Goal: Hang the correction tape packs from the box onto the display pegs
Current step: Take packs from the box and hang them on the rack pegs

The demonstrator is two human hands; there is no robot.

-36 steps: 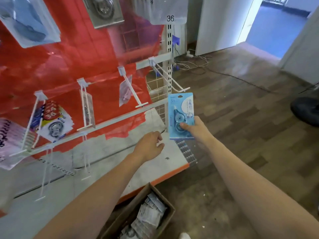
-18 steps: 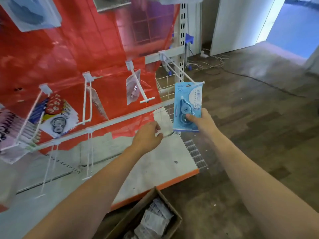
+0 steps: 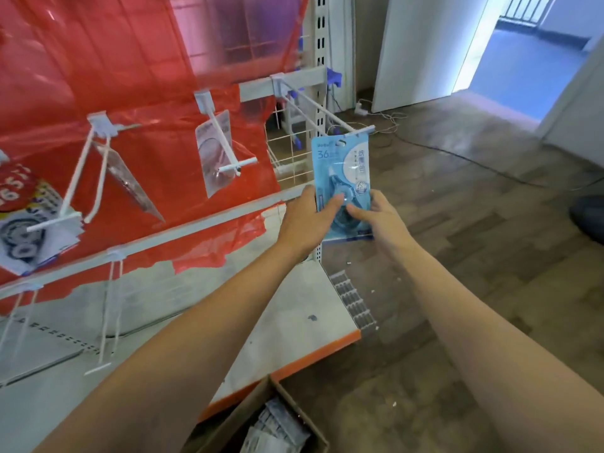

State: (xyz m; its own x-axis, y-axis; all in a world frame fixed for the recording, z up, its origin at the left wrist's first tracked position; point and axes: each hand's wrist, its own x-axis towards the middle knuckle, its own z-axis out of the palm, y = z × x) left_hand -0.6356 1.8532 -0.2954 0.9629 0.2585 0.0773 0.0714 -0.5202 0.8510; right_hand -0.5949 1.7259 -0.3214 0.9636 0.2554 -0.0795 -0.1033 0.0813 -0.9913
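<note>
Both the left hand [image 3: 307, 220] and right hand [image 3: 380, 220] grip one blue correction tape pack [image 3: 341, 178], fingers curled round it, its hang hole just below the rightmost peg [image 3: 327, 114]; next: thread hole onto peg tip.

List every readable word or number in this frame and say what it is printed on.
"36": on the blue correction tape pack that both hands hold, upper left of the card.
Chinese characters on that pack's right side: too blurred to read.
Red-and-white packs on the far left peg: large digits, too blurred to read reliably.
</note>
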